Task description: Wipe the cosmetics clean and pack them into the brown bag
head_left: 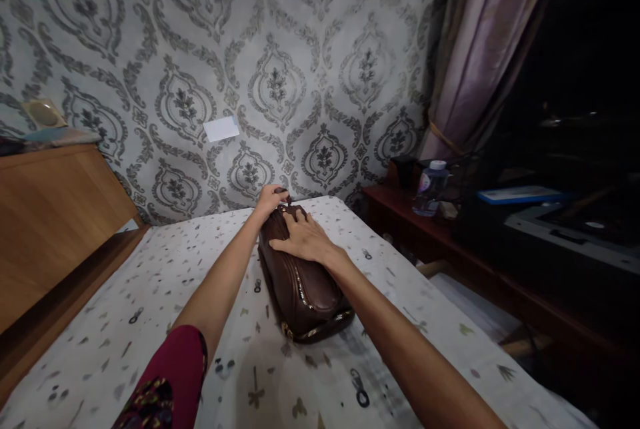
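A brown leather bag (320, 289) with gold zippers lies on a bed with a white patterned sheet (235, 389). At the bag's far end, my left hand (271, 200) is closed around a small dark strap or tab. My right hand (305, 237) rests on top of the bag with its fingers spread. One zipper curves along the upper part, and another runs round the near lower edge.
A wooden headboard or cabinet (55, 222) stands at the left. On the right, a dark red table (400, 212) holds a clear bottle (431, 190). Patterned wallpaper with a white card (221, 128) is behind the bed; a curtain (480, 49) hangs at the right.
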Available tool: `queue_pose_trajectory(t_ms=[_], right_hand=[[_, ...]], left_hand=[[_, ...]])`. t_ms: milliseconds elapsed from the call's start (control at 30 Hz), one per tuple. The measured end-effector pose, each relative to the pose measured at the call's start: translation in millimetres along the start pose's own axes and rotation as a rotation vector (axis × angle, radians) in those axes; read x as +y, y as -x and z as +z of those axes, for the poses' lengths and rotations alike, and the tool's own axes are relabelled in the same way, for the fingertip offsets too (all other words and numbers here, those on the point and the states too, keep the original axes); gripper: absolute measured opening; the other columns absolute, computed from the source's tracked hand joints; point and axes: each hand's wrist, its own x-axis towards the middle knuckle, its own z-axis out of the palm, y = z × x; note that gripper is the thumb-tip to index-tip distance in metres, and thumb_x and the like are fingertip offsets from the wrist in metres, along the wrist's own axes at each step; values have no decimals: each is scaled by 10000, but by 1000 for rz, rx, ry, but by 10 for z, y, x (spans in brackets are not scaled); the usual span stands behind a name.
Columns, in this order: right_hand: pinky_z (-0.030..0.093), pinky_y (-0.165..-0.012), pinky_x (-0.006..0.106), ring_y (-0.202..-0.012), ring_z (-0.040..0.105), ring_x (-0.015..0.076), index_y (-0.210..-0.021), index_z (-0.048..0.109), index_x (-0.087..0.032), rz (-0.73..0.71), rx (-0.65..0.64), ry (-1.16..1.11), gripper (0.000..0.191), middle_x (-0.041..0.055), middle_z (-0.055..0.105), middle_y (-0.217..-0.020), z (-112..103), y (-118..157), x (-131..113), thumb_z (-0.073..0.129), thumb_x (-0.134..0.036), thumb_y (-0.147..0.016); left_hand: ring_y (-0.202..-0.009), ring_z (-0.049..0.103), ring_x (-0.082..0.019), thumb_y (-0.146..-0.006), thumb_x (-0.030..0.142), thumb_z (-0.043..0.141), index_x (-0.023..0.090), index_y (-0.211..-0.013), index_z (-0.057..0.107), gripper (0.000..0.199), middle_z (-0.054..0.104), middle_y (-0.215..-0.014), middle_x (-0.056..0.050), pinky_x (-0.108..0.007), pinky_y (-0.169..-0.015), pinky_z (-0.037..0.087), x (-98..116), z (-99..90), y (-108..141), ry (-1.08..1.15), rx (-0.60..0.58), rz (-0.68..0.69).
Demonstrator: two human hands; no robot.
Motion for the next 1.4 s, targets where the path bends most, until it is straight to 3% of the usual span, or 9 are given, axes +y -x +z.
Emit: queue_pose_trajectory(t_ms=[200, 367, 500, 633, 833, 1100, 1233, 1400], right_hand=[[229, -1139, 523, -1470, 169, 450, -1565, 195, -147, 8, -24, -8, 923, 256, 198, -1593, -10, 17, -3, 534, -616, -846], [272, -1098, 568, -1457, 190, 468, -1562, 212, -278, 4, -57, -28, 871, 190, 175, -1616, -48, 6, 9, 535, -635, -837], [269, -1108, 563, -1469, 173, 434, -1552, 251, -253, -41, -59, -23, 845, 146, 124, -1640, -38, -26, 33, 542, -603, -840], [260, -1121, 516, -1444, 246, 387, -1534, 294, -221, -95, -31, -19, 825, 134, 236, -1612, -29, -42, 48, 537, -601, -844], [294, -1094, 481, -1389, 344, 366, -1525, 319, -287, -111, -20, -9, 770, 111, 349, -1545, -33, -43, 56, 533, -600, -855], [305, -1089, 497, -1367, 366, 368, -1499, 365, -277, -120, -5, -19, 745, 123, 369, -1513, -2, -68, 78, 543, -589, -846], [327, -1064, 553, -1383, 324, 423, -1503, 350, -284, -94, -6, -7, 744, 124, 332, -1537, 2, -32, 55, 512, -605, -851], [322, -1041, 628, -1399, 262, 502, -1515, 323, -296, -67, -31, -22, 743, 143, 284, -1563, -17, 14, 23, 500, -597, -859]], left_hand=[[-575, 581, -135, -742, 289, 665, 149, -715, 646, 144, 617, -580, 7, -234, -580, 458, -51, -150, 58, -23, -62, -85], [-509, 534, -133, -760, 353, 693, 150, -669, 639, 228, 516, -467, 33, -235, -533, 449, -168, -400, 204, -140, -112, -184], [-618, 608, -145, -864, 365, 650, 133, -771, 660, 250, 616, -625, 2, -269, -614, 513, -177, -479, 315, -242, -130, -208], [-882, 653, -176, -928, 380, 606, 135, -986, 650, 256, 678, -985, -48, -370, -809, 545, -122, -453, 356, -353, -81, -187], [-1070, 628, -292, -880, 234, 573, 172, -801, 686, 151, 718, -946, -115, -336, -881, 453, -72, -375, 424, -419, 34, -139], [-955, 636, -247, -876, 243, 507, 188, -811, 672, 185, 726, -924, -82, -298, -812, 443, 23, -347, 537, -346, 93, -83], [-843, 619, -205, -843, 250, 517, 178, -768, 666, 182, 708, -821, -35, -283, -762, 443, 68, -361, 525, -268, 59, -52], [-699, 588, -160, -766, 263, 613, 157, -774, 679, 126, 638, -657, 14, -255, -673, 449, 136, -295, 317, -156, -38, -75]])
